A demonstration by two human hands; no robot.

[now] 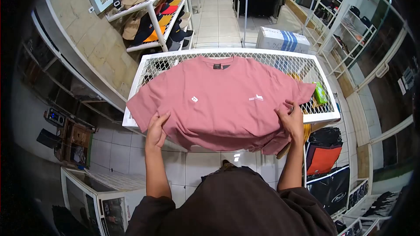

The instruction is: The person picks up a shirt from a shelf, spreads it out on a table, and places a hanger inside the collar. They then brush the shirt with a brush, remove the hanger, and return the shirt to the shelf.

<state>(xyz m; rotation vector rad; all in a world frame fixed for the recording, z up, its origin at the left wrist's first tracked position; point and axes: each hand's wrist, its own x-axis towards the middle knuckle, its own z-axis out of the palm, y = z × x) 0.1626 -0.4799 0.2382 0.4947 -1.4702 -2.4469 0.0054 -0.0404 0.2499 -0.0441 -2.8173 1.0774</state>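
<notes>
A pink T-shirt [223,100] lies spread front side up, its collar toward the far edge, with small white prints on the chest. Under it is a white-framed mesh table [143,72]. The shirt's lower part hangs over the near edge in loose folds. My left hand [156,130] pinches the shirt's side below the left-hand sleeve. On the other side, my right hand [291,118] grips the fabric just under the right-hand sleeve. Both thumbs rest on top of the cloth, and the fingers are partly hidden by it.
A bright green packet [320,93] lies at the table's right end. Behind the table stands a white box with blue stripes [283,40]. Shelves of caps [164,19] are at the back left. Folded dark and orange garments [323,159] sit at the right.
</notes>
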